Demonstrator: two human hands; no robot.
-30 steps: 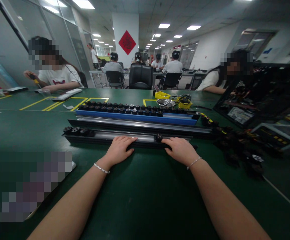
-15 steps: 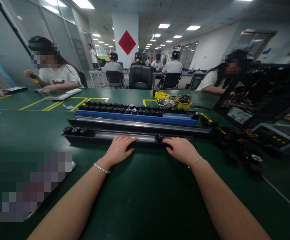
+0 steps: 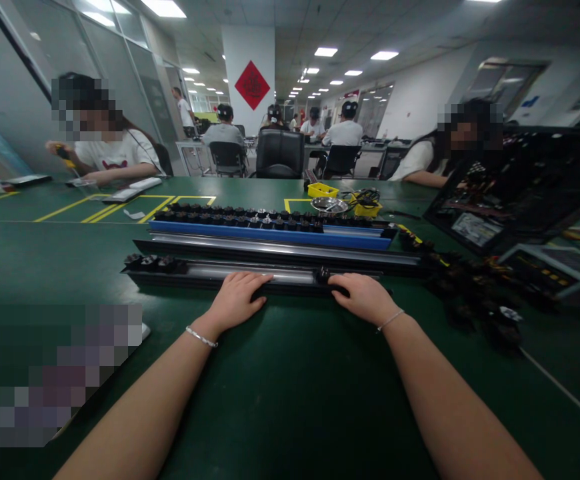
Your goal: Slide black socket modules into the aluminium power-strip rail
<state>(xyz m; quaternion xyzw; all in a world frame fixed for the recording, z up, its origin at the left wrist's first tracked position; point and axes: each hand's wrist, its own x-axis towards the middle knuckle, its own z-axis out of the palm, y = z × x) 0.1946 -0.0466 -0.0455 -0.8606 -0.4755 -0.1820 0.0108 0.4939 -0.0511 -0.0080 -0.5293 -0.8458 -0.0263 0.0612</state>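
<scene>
A long black rail (image 3: pixel 295 275) lies across the green table in front of me, with several small black parts (image 3: pixel 153 263) at its left end. My left hand (image 3: pixel 237 300) rests on the rail's near edge, fingers spread over it and thumb apart. Further right, a single black part (image 3: pixel 323 275) sits in the channel, and the fingertips of my right hand (image 3: pixel 363 298) are beside it. The right fingers lie over the rail, thumb apart. Behind are a second dark rail (image 3: pixel 280 250) and a blue rail (image 3: pixel 270 235) bearing rows of black parts.
Loose black parts (image 3: pixel 475 293) are heaped at the right near a metal-cased box (image 3: pixel 553 273) and an open black case (image 3: pixel 535 180). A metal dish (image 3: pixel 329 205) and yellow bins (image 3: pixel 323 191) stand behind. People sit across the table. A blurred flat item (image 3: pixel 65 380) lies front left.
The black part near my right hand and my right fingertips appear slightly further right along the rail. The whole view has shifted a little. My left hand keeps its place on the rail.
</scene>
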